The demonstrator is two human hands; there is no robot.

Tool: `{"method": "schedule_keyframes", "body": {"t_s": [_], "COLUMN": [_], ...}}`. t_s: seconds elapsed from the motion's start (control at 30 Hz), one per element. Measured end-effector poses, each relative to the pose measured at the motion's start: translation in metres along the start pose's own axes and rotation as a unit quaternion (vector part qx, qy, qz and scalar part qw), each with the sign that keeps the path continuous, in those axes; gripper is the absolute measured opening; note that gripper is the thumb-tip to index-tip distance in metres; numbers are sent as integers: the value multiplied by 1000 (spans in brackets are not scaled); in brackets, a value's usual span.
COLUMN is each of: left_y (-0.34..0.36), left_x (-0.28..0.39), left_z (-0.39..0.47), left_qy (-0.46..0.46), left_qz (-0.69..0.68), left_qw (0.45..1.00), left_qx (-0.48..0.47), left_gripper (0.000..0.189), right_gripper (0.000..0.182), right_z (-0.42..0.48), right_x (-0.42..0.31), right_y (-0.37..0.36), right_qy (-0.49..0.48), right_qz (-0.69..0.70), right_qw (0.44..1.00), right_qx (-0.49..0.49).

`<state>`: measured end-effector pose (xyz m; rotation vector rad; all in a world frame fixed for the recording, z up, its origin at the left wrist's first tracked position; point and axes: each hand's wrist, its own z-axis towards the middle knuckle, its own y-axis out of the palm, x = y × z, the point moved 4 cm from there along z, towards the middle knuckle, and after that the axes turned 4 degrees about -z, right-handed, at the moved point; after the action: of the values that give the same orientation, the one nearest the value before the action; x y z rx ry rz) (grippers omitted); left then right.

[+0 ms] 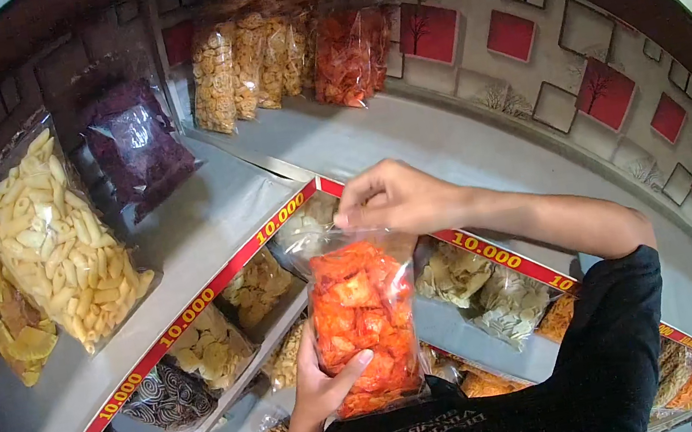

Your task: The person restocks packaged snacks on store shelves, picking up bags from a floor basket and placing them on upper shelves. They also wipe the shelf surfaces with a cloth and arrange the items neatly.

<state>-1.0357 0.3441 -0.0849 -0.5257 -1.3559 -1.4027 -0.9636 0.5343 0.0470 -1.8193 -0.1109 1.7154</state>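
Note:
A clear plastic bag of orange-red seasoned chips [369,321] is held upright in front of my chest. My left hand [329,378] wraps its lower left side, with the thumb across the front. At the top, my right hand [394,198] pinches the loose plastic of the bag's mouth between thumb and fingertips. Whether the mouth is sealed is hard to tell. Behind the bag is the corner where two grey shelves meet, edged with a red strip bearing yellow numbers [189,317].
On the left shelf [246,184] stand a bag of pale tube-shaped snacks [62,247], a bag of purple chips [138,147] and a bag of yellow chips [12,316]. Bags of ring-shaped snacks [216,80] and red chips [348,59] stand at the back corner. Lower shelves hold several more bags.

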Motion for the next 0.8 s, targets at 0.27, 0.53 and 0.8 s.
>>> {"method": "schedule_keyframes", "body": {"t_s": [0.27,0.53,0.8], "left_y": [-6,16,5], "left_x": [48,75,100], "left_z": [31,57,58], "left_qy": [95,111,151], "left_qz": [-10,0,101], "left_qw": [993,994,982], "left_qx": [70,24,-49], "left_gripper": [67,69,74], "right_gripper": [87,76,67], "right_z": [-48,-50,-47], "right_x": [-11,-34,-57], "right_y": [5,30,-11], "right_qy": [81,16,19], "right_qz": [120,83,50], "right_qw": [988,995,994], "right_qx": [-46,-52,98]}}
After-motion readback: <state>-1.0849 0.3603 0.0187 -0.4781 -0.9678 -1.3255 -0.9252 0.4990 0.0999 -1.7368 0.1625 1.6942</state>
